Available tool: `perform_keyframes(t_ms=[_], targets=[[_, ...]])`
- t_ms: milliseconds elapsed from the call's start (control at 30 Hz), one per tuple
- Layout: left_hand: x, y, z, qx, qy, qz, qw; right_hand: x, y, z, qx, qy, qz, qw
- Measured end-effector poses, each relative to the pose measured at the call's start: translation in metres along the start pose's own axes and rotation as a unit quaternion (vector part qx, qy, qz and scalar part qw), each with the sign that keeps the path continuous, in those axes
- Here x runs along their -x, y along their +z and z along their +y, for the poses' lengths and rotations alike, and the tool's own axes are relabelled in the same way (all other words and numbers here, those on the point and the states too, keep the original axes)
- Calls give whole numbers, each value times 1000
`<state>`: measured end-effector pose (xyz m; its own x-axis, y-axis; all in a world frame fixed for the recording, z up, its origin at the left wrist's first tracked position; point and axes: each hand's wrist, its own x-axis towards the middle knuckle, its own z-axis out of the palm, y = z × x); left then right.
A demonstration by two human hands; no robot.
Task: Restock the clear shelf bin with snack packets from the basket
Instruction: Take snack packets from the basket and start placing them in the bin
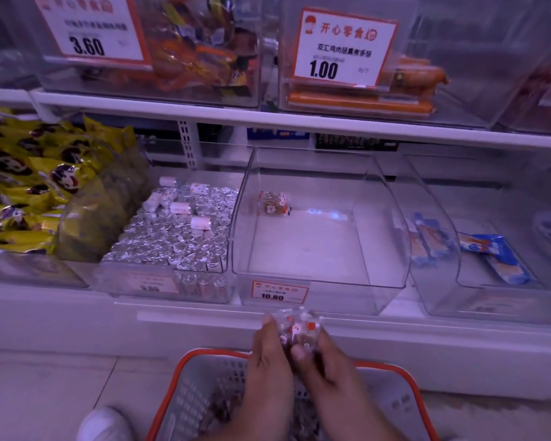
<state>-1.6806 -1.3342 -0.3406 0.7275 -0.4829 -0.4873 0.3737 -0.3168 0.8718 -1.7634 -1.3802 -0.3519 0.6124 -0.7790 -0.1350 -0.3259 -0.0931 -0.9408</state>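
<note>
Snack packets (296, 329) gripped by left hand (269, 354) and right hand (323, 361) | above basket (395, 374) | bin (318, 249) holds one packet (272, 203)

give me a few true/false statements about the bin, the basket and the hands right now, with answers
1. Both hands, left and right, hold a bunch of packets. True.
2. The clear bin with the 10.80 tag is full. False: only one packet lies in it, near the back left.
3. The basket has an orange rim. True.
4. The held packets are already inside the bin. False: they are in front of it, below its tag and above the basket.
5. The bin to the left holds blue packets. False: it holds silver foil pieces.
</note>
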Motion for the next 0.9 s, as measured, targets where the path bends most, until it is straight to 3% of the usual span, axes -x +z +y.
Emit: perform_keyframes(t_ms=[100,267,367,433,500,567,667,800,900], targets=[[7,-2,4,-18,42,-22,999,4,-5,-14,-61,42,-68,995],[14,-17,34,-55,73,-90,992,9,-20,-52,-27,-62,-85,994],[3,-39,69,-125,223,-145,956,-22,-37,-85,13,-147,-81,986],[-20,-58,88,-156,372,-82,912,-65,-47,-107,81,-210,-85,971],[-48,-70,98,-227,452,21,863,-122,-51,-116,204,-244,-64,946],[-72,-72,102,-298,456,65,836,-180,-51,-109,312,-244,-57,917],[-90,-69,104,-375,441,61,813,-245,-36,-80,453,-249,-80,853],[-104,-72,97,-405,409,34,817,-283,-10,-45,499,-305,-103,805],[-108,-76,95,-403,404,23,821,-289,-6,-25,622,-270,-55,733]])
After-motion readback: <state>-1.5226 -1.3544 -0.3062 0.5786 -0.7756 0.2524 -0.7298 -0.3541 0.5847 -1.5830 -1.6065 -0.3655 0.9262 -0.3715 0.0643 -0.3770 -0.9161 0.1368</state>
